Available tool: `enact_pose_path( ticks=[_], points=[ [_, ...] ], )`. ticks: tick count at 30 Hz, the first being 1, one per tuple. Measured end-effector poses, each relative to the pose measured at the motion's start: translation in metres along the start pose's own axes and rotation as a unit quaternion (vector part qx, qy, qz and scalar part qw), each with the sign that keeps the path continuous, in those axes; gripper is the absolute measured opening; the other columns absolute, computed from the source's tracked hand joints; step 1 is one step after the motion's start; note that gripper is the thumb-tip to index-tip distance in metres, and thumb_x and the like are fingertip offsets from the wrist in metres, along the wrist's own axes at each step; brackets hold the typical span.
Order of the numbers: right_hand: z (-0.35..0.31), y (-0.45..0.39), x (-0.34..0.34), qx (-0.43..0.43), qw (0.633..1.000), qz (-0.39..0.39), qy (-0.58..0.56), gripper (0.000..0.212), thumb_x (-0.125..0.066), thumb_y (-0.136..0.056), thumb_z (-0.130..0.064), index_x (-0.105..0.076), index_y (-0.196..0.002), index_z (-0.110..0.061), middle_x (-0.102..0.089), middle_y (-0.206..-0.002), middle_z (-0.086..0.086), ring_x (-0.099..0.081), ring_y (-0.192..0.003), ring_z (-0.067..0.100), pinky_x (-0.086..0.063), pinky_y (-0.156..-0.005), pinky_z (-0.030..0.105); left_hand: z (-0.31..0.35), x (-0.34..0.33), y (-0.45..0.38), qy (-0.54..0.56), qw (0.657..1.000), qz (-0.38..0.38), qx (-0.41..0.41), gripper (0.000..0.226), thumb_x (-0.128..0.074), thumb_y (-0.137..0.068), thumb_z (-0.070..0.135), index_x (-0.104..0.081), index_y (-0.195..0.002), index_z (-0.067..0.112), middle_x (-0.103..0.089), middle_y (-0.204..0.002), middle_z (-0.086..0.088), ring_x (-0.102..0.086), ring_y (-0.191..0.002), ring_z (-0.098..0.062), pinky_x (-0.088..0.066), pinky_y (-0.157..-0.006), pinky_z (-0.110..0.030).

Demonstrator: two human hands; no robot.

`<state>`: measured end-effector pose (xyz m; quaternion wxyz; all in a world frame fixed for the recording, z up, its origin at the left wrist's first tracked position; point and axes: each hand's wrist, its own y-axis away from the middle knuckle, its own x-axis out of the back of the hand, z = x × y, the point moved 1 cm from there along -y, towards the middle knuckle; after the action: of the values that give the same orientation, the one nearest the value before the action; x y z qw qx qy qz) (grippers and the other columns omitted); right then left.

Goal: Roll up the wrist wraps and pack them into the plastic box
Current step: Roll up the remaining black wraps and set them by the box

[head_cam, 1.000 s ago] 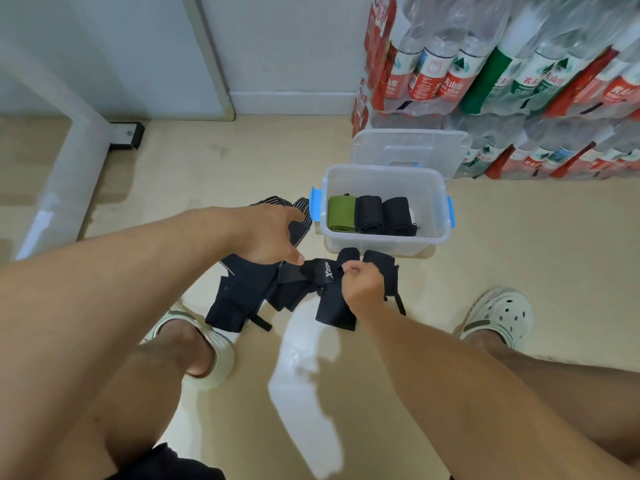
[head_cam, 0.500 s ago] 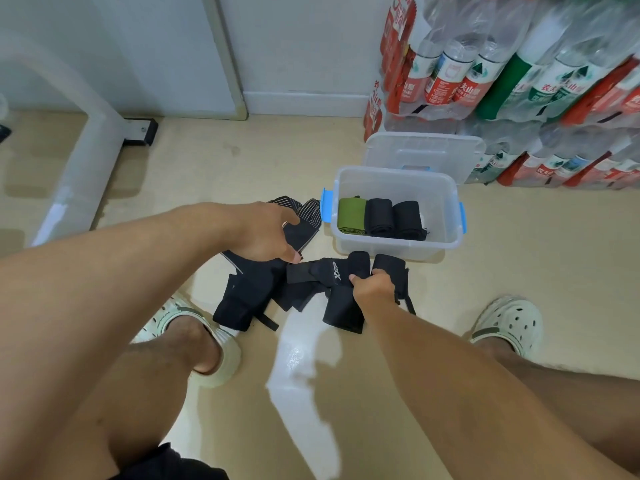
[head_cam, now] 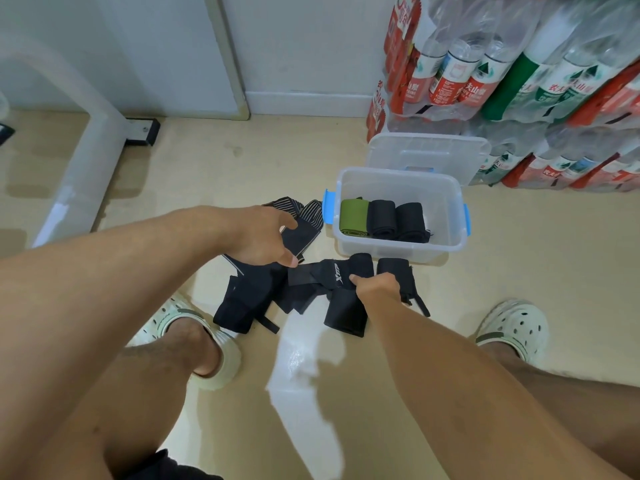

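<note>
- On the beige floor (head_cam: 519, 271), seen from above by a head camera, a person crouches with both bare arms reaching forward over a heap of black wrist wraps (head_cam: 263, 292).
- Their right hand (head_cam: 375, 287) pinches one black wrap with a white logo (head_cam: 337, 277), thumb and curled fingers closed on the cloth near its middle.
- Their left hand (head_cam: 263, 239) rests on the left side of the heap, fingers bent and thumb pointing right; whether it actually grips the cloth cannot be told.
- Striped black gloves (head_cam: 304, 216) lie just beyond the left hand, touching the heap.
- A short black wrap (head_cam: 393, 270) lies just right of the right hand, close to the box.
- Directly beyond the heap stands a clear plastic box (head_cam: 450, 216) with blue side latches, open on top.
- Inside it three rolled wraps sit side by side: a green roll (head_cam: 353, 216) on the left, then two black rolls (head_cam: 396, 220).
- Its clear lid (head_cam: 429, 154) stands behind it, leaning against stacked packs of bottled water (head_cam: 519, 74).
- Pale clogs (head_cam: 516, 327) cover both feet, either side of the heap.
- A white metal frame (head_cam: 86, 168) crosses the floor at far left.
</note>
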<state>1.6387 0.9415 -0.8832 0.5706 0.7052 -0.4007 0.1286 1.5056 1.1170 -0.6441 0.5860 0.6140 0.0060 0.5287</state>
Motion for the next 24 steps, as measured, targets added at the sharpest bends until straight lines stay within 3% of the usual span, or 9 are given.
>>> enact_pose_path(
  ticks=[4,7,10,12,14,16,21,24],
  points=[
    [0.003,-0.008,-0.002,0.004,1.0,0.016,0.021,0.061,-0.075,-0.086,-0.046,-0.056,-0.128,-0.006,-0.059,-0.127,0.012,-0.065,-0.107,0.035,-0.056,-0.092,0.048,-0.002,-0.003,-0.003,-0.004,1.0,-0.002,0.002,0.077,-0.066,-0.094,0.045,-0.027,-0.158,0.026,-0.061,-0.136,0.005,-0.049,-0.132,-0.021,-0.037,-0.112,-0.035],
    [0.005,-0.009,0.002,0.021,0.998,0.031,0.053,0.047,-0.069,-0.091,-0.035,-0.056,-0.127,-0.007,-0.055,-0.13,0.011,-0.06,-0.114,0.034,-0.054,-0.093,0.043,-0.003,-0.004,-0.003,-0.011,1.0,-0.005,0.001,0.076,-0.065,-0.095,0.046,-0.027,-0.157,0.026,-0.063,-0.132,0.006,-0.05,-0.131,-0.019,-0.037,-0.113,-0.037],
    [0.008,-0.004,0.002,0.08,0.981,0.084,0.156,0.037,-0.057,-0.096,-0.033,-0.062,-0.124,-0.01,-0.051,-0.131,0.01,-0.05,-0.122,0.031,-0.044,-0.094,0.04,-0.004,-0.002,-0.003,-0.017,1.0,-0.008,0.003,0.075,-0.064,-0.095,0.045,-0.027,-0.157,0.026,-0.06,-0.138,0.005,-0.049,-0.133,-0.021,-0.037,-0.114,-0.038],
    [0.013,-0.001,-0.002,0.157,0.953,0.145,0.215,0.032,-0.058,-0.095,-0.037,-0.069,-0.115,-0.015,-0.054,-0.122,0.009,-0.048,-0.117,0.029,-0.039,-0.097,0.04,-0.004,-0.001,-0.003,-0.014,1.0,-0.009,0.004,0.075,-0.065,-0.095,0.045,-0.027,-0.158,0.025,-0.057,-0.142,0.003,-0.048,-0.134,-0.022,-0.037,-0.114,-0.037],
    [0.018,-0.001,-0.009,0.216,0.942,0.17,0.193,0.028,-0.059,-0.094,-0.034,-0.07,-0.113,-0.016,-0.058,-0.119,0.008,-0.046,-0.114,0.03,-0.036,-0.096,0.038,-0.002,-0.001,-0.003,-0.01,1.0,-0.01,0.003,0.076,-0.065,-0.095,0.044,-0.027,-0.158,0.025,-0.057,-0.142,0.003,-0.048,-0.134,-0.022,-0.037,-0.112,-0.034],
    [0.018,0.002,-0.015,0.242,0.949,0.145,0.14,0.029,-0.057,-0.095,-0.028,-0.066,-0.12,-0.014,-0.061,-0.124,0.007,-0.045,-0.118,0.031,-0.036,-0.097,0.038,0.0,0.0,-0.003,-0.01,1.0,-0.01,0.001,0.077,-0.065,-0.095,0.044,-0.027,-0.158,0.025,-0.055,-0.145,0.003,-0.048,-0.134,-0.022,-0.037,-0.11,-0.032],
    [-0.003,0.021,-0.017,0.218,0.968,0.087,0.092,0.028,-0.046,-0.105,-0.028,-0.053,-0.13,-0.019,-0.06,-0.129,0.004,-0.049,-0.126,0.032,-0.038,-0.104,0.046,0.006,0.001,-0.002,-0.013,1.0,-0.002,-0.007,0.077,-0.066,-0.095,0.044,-0.027,-0.158,0.025,-0.046,-0.154,0.001,-0.045,-0.138,-0.024,-0.036,-0.11,-0.033],
    [-0.006,0.03,-0.017,0.228,0.97,0.071,0.042,0.021,-0.039,-0.109,-0.032,-0.048,-0.121,-0.018,-0.065,-0.106,0.006,-0.06,-0.11,0.032,-0.045,-0.098,0.045,0.007,0.001,0.0,-0.016,1.0,0.0,-0.012,0.077,-0.066,-0.094,0.044,-0.028,-0.158,0.025,-0.046,-0.154,0.001,-0.045,-0.138,-0.024,-0.036,-0.111,-0.034]
  ],
)
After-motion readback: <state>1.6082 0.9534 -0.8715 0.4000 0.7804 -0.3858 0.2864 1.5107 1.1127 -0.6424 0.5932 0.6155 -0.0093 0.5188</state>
